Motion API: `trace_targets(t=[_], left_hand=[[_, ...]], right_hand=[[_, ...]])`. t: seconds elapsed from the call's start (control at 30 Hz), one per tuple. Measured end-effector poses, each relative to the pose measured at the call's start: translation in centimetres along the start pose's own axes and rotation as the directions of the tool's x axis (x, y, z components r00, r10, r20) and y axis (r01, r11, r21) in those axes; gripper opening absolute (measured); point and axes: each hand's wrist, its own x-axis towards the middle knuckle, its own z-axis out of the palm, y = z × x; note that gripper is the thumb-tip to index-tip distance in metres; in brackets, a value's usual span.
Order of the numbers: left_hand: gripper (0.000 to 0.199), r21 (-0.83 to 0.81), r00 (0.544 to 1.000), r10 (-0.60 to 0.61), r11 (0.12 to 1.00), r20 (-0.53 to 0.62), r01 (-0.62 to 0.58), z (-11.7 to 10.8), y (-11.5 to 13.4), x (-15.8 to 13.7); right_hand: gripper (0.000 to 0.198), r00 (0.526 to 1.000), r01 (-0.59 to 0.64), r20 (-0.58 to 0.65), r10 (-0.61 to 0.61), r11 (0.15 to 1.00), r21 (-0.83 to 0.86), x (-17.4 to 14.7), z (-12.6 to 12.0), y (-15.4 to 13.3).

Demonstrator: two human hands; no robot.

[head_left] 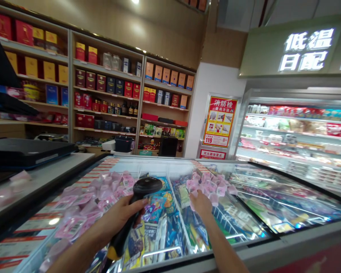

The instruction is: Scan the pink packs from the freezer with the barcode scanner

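Left hand (127, 210) wrapped round the handle of a black scanner (148, 185) above the glass-topped freezer (304, 236). Right hand (202, 204) at pink packs (211, 185) lying on the glass; grip cannot be told.

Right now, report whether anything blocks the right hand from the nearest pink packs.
Nothing visible: the right hand is at the near edge of those pink packs; the left hand holds a black scanner to the left.

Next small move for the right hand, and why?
Probably secure one pack from the right-hand pile of pink plastic packs: the right hand is at that pile's near edge, while the left hand grips a black-and-yellow handheld scanner.
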Motion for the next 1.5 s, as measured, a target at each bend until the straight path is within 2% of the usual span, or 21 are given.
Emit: trace_targets(t=[0.1,0.2,0.37,0.5,0.57,0.73,0.87,0.97,1.13,1.27,1.4,1.5], left_hand=[[0.025,0.025,1.0,-0.014,1.0,0.02,0.014,-0.2,-0.2,0.0],[0.027,0.044,1.0,-0.008,0.999,0.017,0.007,-0.5,-0.6,0.0],[0.028,0.044,0.999,-0.019,0.999,0.034,0.018,-0.6,-0.5,-0.3],[0.032,0.073,0.998,0.015,0.997,0.061,-0.019,-0.6,0.0,-0.9],[0.032,0.088,0.997,0.009,0.996,0.078,-0.016,-0.6,0.1,-1.1],[0.032,0.06,0.996,-0.025,0.998,0.089,0.019,-0.8,-0.4,-1.2],[0.03,0.015,0.999,-0.015,1.0,-0.029,0.016,-1.6,-1.1,-0.5],[0.03,-0.022,0.995,-0.011,1.0,-0.103,0.009,-2.9,-1.5,-0.1],[0.028,-0.049,0.986,-0.054,0.998,-0.157,0.047,-4.5,-1.7,-0.5],[0.027,-0.024,0.99,-0.039,0.999,-0.136,0.036,-4.6,-1.6,-0.8],[0.028,0.032,0.996,-0.025,0.999,-0.087,0.028,-3.7,-1.6,-0.5],[0.03,0.033,0.998,-0.022,0.999,-0.054,0.024,-2.6,-1.6,-0.1]], right_hand=[[0.033,0.993,0.113,-0.029,-0.113,0.993,0.012,-0.5,0.4,-0.8],[0.028,0.964,0.259,-0.078,-0.256,0.965,0.042,-1.0,0.5,-1.7],[0.039,0.87,0.41,-0.318,-0.377,0.911,0.041,-0.8,1.2,-3.2],[0.047,0.82,0.49,-0.404,-0.405,0.862,0.13,-0.1,2.5,-4.9],[0.05,0.821,0.501,-0.408,-0.399,0.847,0.18,0.0,2.9,-5.9],[0.058,0.858,0.469,-0.348,-0.378,0.852,0.232,-0.5,3.4,-8.2],[0.055,0.913,0.397,-0.217,-0.345,0.873,0.283,-1.0,4.2,-9.7],[0.049,0.936,0.351,-0.132,-0.326,0.861,0.367,-1.4,5.4,-11.0],[0.051,0.931,0.351,-0.089,-0.355,0.794,0.496,-2.4,6.9,-14.5],[0.057,0.903,0.397,-0.095,-0.419,0.729,0.557,-3.2,7.5,-16.5],[0.064,0.871,0.463,-0.115,-0.478,0.719,0.519,-2.6,6.7,-14.9],[0.058,0.883,0.469,-0.184,-0.431,0.796,0.383,-1.1,4.8,-11.5]])
